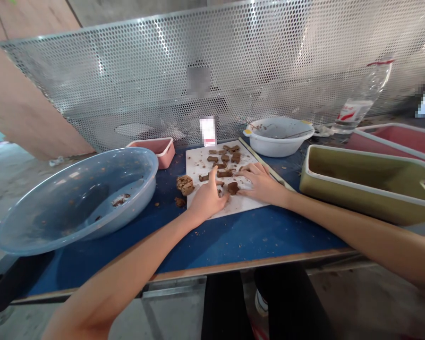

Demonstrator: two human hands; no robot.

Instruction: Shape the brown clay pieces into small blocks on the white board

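A white board (198, 163) lies on the blue table (233, 241) with several small brown clay pieces (225, 158) on it. My left hand (207, 198) rests on the board's near edge, fingers loosely curled, thumb pointing up beside a brown piece (233, 188). My right hand (258, 182) lies flat on the board, fingers stretched left toward another clay piece (225, 173). A bigger clay lump (185, 184) sits at the board's left edge.
A large blue basin (74, 198) stands at the left, a small pink tray (161, 148) behind it. A white bowl (278, 137) sits behind the board. An olive tray (368, 182) and a pink tray (400, 137) stand right. A plastic bottle (361, 101) leans on the perforated metal screen (212, 66).
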